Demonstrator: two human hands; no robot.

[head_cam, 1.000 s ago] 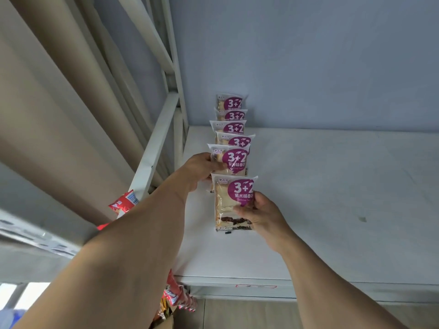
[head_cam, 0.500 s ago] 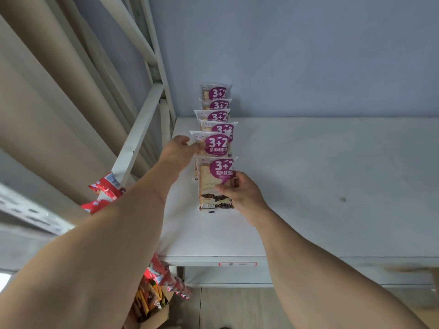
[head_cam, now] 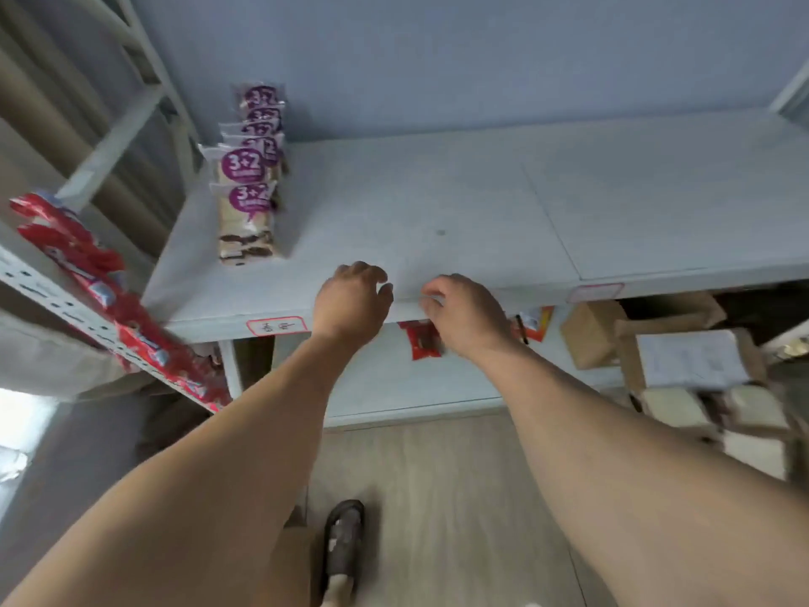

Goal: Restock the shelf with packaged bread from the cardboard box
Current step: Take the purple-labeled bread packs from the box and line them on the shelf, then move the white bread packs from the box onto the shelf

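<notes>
The fingers (head_cam: 372, 278) of both hands curled loosely, holding nothing, near the shelf (head_cam: 437, 203) edge beside the bread packs (head_cam: 247, 212).

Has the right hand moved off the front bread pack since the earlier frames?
Yes. The right hand has let go of the front bread pack and pulled back to the shelf's front edge, empty, right of the row.

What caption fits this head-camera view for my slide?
Both hands, left and right, empty at the shelf edge beside a row of bread packs.
</notes>
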